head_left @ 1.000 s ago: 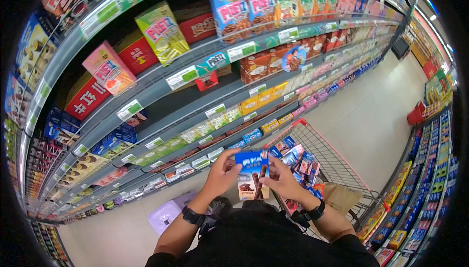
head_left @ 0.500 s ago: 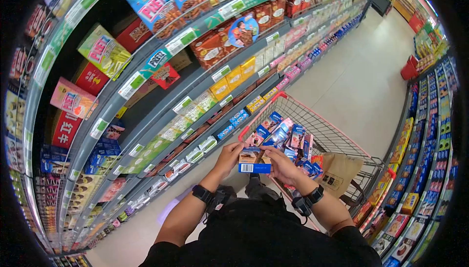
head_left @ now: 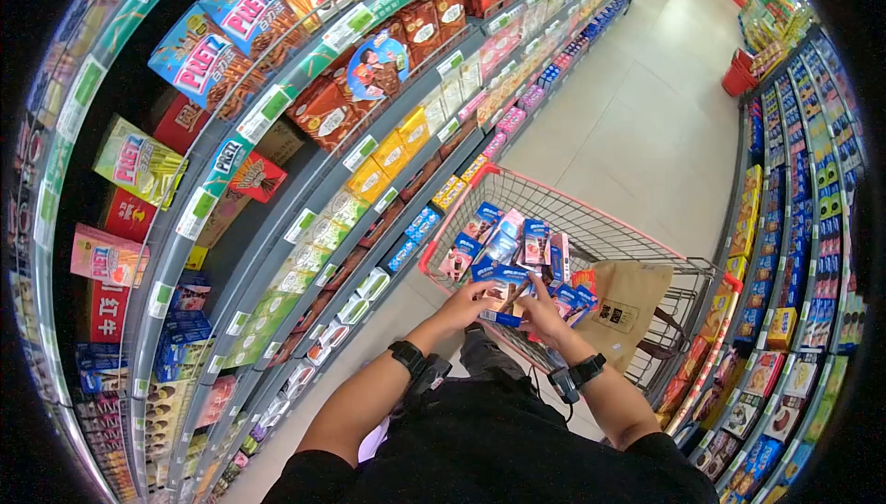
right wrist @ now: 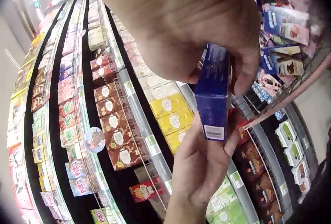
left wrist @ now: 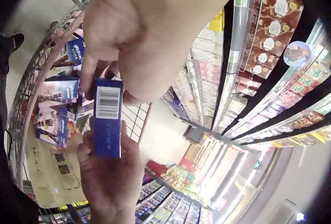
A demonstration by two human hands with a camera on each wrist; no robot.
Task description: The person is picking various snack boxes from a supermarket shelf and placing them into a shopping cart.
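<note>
**Blue snack box held in both hands above the trolley**

The blue snack box [head_left: 503, 296] is gripped between both hands just over the near edge of the shopping trolley [head_left: 646, 246], its barcoded end [left wrist: 108, 102] turned towards the person. The left hand [head_left: 469, 301] grips it from the shelf side, fingers [left wrist: 103, 53] curled round the upper end and thumb against the face. The right hand [head_left: 543, 312] holds the other side, fingers [right wrist: 243, 79] wrapped over the top edge and pinching the narrow sides (in the right wrist view the box [right wrist: 213, 97] stands nearly upright between the two hands). Both hands are closed on the box; neither is free.

Right under the box, the trolley basket holds a heap of similar blue and pink snack boxes [head_left: 517, 246], lying at mixed angles, with a brown paper bag [head_left: 628, 306] beside them on the person's right. Each wrist carries a black strapped band [head_left: 404, 356].

To the left runs a long grey shelf unit [head_left: 277, 227] stocked with yellow boxes [head_left: 388, 158], brown biscuit cartons [head_left: 328, 112] and Pretz packets [head_left: 217, 33]. Across the tiled aisle floor [head_left: 646, 116], a second rack of boxes [head_left: 784, 273] lines the right side.
</note>
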